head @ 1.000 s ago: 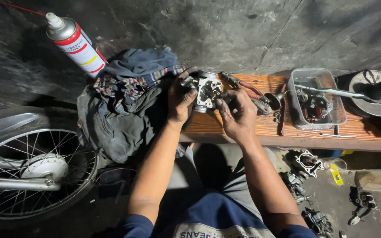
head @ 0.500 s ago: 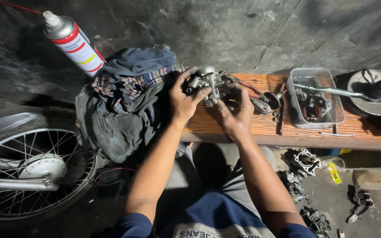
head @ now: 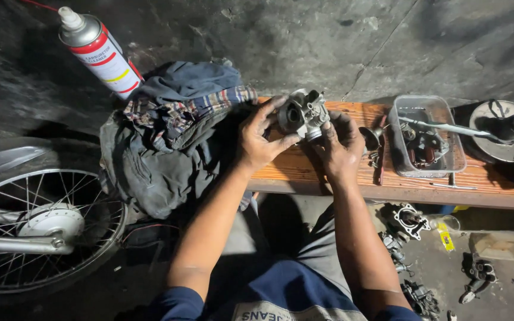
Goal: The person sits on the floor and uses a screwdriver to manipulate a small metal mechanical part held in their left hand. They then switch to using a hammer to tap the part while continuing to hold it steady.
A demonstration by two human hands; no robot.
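Upper centre of the frame: a carburettor (head: 303,113), held above the near edge of the wooden bench (head: 423,187). It is a small grey cast-metal body with a round dark bore facing left and a cluster of pale fittings and screws on its right side. The left hand (head: 260,139) grips it from the left, fingers curled over the bore end; the right hand (head: 341,148) clasps it from below and to the right, thumb against the fittings. Left of the hands, a heap of rags (head: 168,139) lies over the bench end. Upper left, a spray can (head: 97,52) leans on the wall. Right of centre, a clear tray (head: 401,148) of small parts. Lower left, a spoked wheel (head: 37,229).
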